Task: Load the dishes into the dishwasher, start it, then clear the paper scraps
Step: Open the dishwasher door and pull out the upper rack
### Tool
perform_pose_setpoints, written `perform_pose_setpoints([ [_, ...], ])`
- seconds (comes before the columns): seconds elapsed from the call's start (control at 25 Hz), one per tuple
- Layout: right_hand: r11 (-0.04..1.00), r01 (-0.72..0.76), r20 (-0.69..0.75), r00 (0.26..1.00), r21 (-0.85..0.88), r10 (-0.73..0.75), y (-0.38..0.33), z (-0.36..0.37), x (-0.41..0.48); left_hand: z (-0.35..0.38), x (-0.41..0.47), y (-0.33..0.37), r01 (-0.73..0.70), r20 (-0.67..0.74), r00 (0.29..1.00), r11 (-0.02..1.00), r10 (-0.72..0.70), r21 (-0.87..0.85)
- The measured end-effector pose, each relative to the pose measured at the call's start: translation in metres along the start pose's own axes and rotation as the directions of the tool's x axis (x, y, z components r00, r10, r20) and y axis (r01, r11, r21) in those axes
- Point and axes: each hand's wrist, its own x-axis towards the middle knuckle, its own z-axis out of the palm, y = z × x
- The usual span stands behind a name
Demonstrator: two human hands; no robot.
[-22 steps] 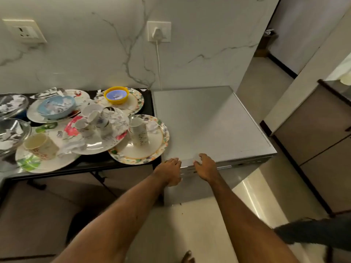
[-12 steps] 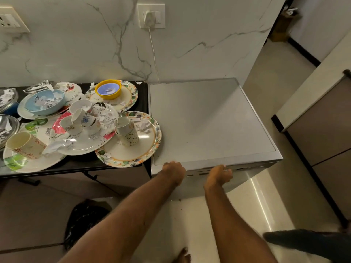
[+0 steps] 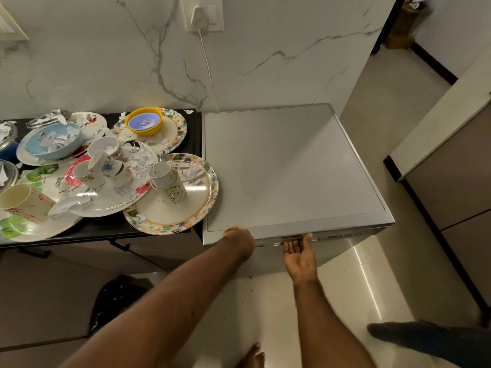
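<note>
The silver dishwasher (image 3: 287,168) stands to the right of a black table, its door closed. My left hand (image 3: 239,241) is against the left of its front top edge, back of the hand up and fingers hidden. My right hand (image 3: 299,252) is palm up below the door handle slot (image 3: 292,238), with its fingertips hooked into it. The table holds several floral plates (image 3: 186,213), cups (image 3: 166,177), a yellow bowl (image 3: 143,122) and a light blue bowl (image 3: 50,140). Torn paper scraps (image 3: 139,166) lie over them.
A white cable runs from a wall socket (image 3: 202,13) down behind the dishwasher. A black bag (image 3: 117,301) sits on the floor under the black table (image 3: 106,232). A counter (image 3: 451,144) stands to the right. Another person's leg (image 3: 435,341) is at lower right.
The view has dropped closer to the dishwasher. My right hand has turned palm up and slid to the handle slot. My left hand stays at the front top edge.
</note>
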Motion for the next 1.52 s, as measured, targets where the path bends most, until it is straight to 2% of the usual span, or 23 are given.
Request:
perform_pose_setpoints([
  [0.12,0.999,-0.026,0.034,0.999,-0.021,0.026,-0.002,-0.004,0.000,-0.004,0.001,0.000,-0.036,-0.007,0.999,0.999,0.036,0.010],
  [0.2,0.982,-0.040,-0.037,0.999,-0.185,0.034,-0.002,-0.012,0.000,-0.006,-0.001,0.000,-0.061,-0.010,0.998,0.998,0.061,0.025],
  [0.28,0.884,-0.089,-0.149,0.989,-0.459,0.023,-0.005,-0.030,-0.009,-0.008,-0.002,0.002,-0.047,0.004,0.999,0.998,0.047,0.041],
  [0.44,0.704,-0.143,-0.190,0.982,-0.695,0.012,-0.011,-0.060,-0.037,-0.004,-0.003,0.008,-0.009,-0.008,1.000,0.999,0.010,0.046],
  [0.48,0.632,-0.160,-0.188,0.982,-0.759,0.023,-0.014,-0.061,-0.043,0.003,-0.004,0.010,0.005,-0.035,0.999,0.999,-0.003,0.036],
  [0.56,0.417,-0.190,-0.182,0.982,-0.889,0.058,-0.017,-0.061,-0.060,0.028,-0.005,0.015,0.070,-0.125,0.989,0.996,-0.076,-0.054],
  [0.6,0.272,-0.171,-0.172,0.985,-0.947,0.022,-0.018,-0.060,-0.067,0.043,-0.009,0.017,0.092,-0.192,0.974,0.984,-0.121,-0.154],
  [0.64,0.085,-0.112,-0.119,0.990,-0.990,-0.073,-0.018,-0.059,-0.073,0.064,-0.010,0.019,0.062,-0.287,0.948,0.966,-0.136,-0.252],
  [0.72,-0.306,0.049,0.141,0.948,-0.951,-0.286,-0.019,-0.059,-0.077,0.106,-0.016,0.024,-0.097,-0.455,0.888,0.942,-0.064,-0.321],
  [0.76,-0.427,0.138,0.298,0.894,-0.894,-0.335,-0.020,-0.057,-0.075,0.122,-0.020,0.028,-0.157,-0.454,0.891,0.939,0.002,-0.305],
  [0.8,-0.498,0.228,0.433,0.833,-0.837,-0.345,-0.020,-0.055,-0.075,0.134,-0.022,0.033,-0.177,-0.399,0.916,0.928,0.034,-0.328],
  [0.88,-0.629,0.344,0.625,0.723,-0.696,-0.296,-0.019,-0.058,-0.067,0.145,-0.022,0.039,-0.125,-0.245,0.969,0.901,0.022,-0.416],
  [0.96,-0.746,0.308,0.653,0.725,-0.590,-0.217,-0.014,-0.065,-0.060,0.149,-0.018,0.038,-0.112,-0.220,0.975,0.889,0.013,-0.443],
  [1.2,-0.778,0.294,0.623,0.766,-0.556,-0.156,-0.018,-0.089,-0.058,0.157,-0.014,0.037,-0.117,-0.280,0.959,0.844,-0.040,-0.523],
  [1.32,-0.768,0.310,0.560,0.825,-0.560,-0.075,-0.031,-0.108,-0.055,0.171,-0.016,0.043,-0.082,-0.198,0.979,0.815,-0.041,-0.574],
  [1.44,-0.674,0.350,0.476,0.879,-0.651,-0.004,-0.048,-0.133,-0.061,0.184,-0.018,0.050,-0.079,-0.114,0.993,0.810,0.014,-0.581],
  [1.52,-0.677,0.344,0.409,0.910,-0.651,0.069,-0.052,-0.154,-0.065,0.197,-0.019,0.059,-0.089,-0.052,0.996,0.811,0.073,-0.579],
])
